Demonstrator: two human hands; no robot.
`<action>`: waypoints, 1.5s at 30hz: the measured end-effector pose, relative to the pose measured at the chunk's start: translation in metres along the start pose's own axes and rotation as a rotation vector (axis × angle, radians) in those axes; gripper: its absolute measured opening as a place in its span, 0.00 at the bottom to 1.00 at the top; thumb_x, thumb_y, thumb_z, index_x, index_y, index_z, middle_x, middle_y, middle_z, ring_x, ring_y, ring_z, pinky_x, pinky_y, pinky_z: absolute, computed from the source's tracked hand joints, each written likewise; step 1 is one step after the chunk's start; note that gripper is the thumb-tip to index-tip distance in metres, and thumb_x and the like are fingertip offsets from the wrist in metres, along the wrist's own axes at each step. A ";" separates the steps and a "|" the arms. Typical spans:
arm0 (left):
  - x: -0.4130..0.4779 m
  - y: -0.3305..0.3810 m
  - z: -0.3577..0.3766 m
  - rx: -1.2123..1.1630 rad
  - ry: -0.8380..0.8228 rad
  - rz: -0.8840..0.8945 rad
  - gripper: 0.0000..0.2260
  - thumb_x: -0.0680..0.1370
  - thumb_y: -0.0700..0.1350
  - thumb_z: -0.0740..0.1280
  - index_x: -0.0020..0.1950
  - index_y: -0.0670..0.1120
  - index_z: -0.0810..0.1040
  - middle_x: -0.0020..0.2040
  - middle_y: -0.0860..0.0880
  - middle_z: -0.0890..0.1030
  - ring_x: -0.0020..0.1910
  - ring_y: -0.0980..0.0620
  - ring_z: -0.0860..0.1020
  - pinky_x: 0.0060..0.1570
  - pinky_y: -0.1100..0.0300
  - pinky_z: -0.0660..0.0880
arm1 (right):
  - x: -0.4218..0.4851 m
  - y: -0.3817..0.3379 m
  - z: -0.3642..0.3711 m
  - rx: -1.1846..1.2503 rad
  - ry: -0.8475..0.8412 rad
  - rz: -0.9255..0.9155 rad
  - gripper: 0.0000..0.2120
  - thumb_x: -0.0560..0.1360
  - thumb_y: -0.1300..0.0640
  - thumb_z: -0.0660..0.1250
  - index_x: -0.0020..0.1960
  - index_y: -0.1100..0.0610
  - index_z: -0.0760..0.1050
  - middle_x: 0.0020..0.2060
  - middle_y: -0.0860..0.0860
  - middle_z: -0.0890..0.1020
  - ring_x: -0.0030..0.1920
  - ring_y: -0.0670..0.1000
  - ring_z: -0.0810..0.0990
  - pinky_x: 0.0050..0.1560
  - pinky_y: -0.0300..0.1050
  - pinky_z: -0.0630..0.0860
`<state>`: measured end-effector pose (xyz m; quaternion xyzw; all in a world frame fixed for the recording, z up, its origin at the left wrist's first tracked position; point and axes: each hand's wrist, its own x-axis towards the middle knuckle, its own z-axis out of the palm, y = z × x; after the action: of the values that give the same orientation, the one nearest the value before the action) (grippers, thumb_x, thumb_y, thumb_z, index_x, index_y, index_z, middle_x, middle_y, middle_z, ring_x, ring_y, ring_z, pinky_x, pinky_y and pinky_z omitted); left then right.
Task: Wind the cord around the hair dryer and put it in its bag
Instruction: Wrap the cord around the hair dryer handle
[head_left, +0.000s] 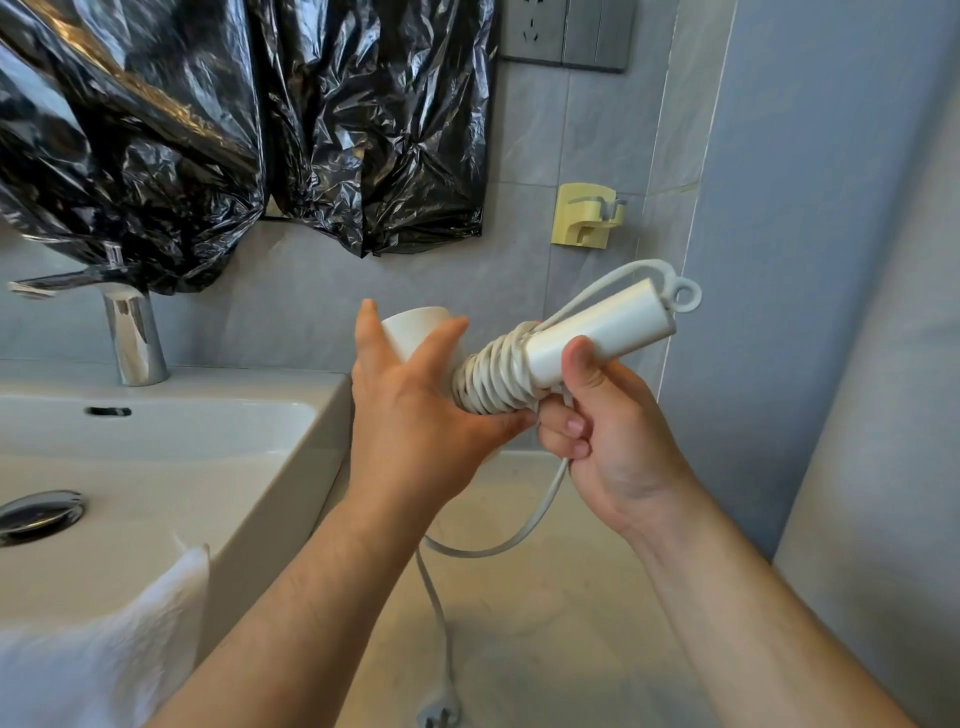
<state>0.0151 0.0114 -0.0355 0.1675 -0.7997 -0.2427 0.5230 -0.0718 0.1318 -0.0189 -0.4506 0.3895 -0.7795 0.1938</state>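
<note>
Now two hands grip one hair dryer (597, 335): left hand (415, 421) the barrel, right hand (618, 436) also one cord (491, 382).

your left hand (415, 415) holds the head of the hair dryer (597, 343) mid-scene; your right hand (608, 431), just right of it, sits under the handle and grips the cord (493, 384). the cord's turns lie around the handle between your hands, and its loose length drops to the counter (571, 597), where the plug (439, 714) lies near you. the sink (156, 441) is left, with the faucet (130, 338) at its far edge and a towel (104, 649) on its near rim. on the far wall, plastic sheeting (208, 130) hangs above the faucet, and a hook (584, 215) sits above the dryer.
</note>
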 end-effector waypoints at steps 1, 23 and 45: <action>0.001 -0.001 0.000 0.004 0.010 0.019 0.35 0.58 0.62 0.79 0.63 0.59 0.77 0.80 0.43 0.46 0.76 0.42 0.59 0.69 0.48 0.67 | -0.001 0.000 0.001 -0.048 0.021 -0.004 0.22 0.60 0.36 0.76 0.41 0.52 0.82 0.31 0.49 0.66 0.25 0.43 0.59 0.23 0.35 0.54; 0.004 -0.013 -0.007 0.387 0.100 0.011 0.14 0.65 0.55 0.77 0.48 0.54 0.81 0.79 0.40 0.51 0.72 0.32 0.59 0.44 0.46 0.73 | -0.022 -0.017 0.029 -1.636 -0.067 0.133 0.13 0.77 0.57 0.62 0.36 0.52 0.63 0.35 0.49 0.71 0.33 0.47 0.70 0.28 0.42 0.62; 0.022 -0.014 -0.035 0.447 -0.068 0.433 0.14 0.62 0.49 0.78 0.47 0.51 0.83 0.75 0.37 0.61 0.70 0.29 0.63 0.35 0.43 0.77 | -0.009 -0.037 -0.004 -1.583 -0.040 0.077 0.27 0.61 0.27 0.59 0.48 0.45 0.78 0.41 0.45 0.82 0.44 0.48 0.79 0.46 0.53 0.78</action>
<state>0.0389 -0.0191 -0.0156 0.0959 -0.8673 0.0506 0.4858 -0.0684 0.1629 0.0040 -0.4547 0.8399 -0.2552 -0.1505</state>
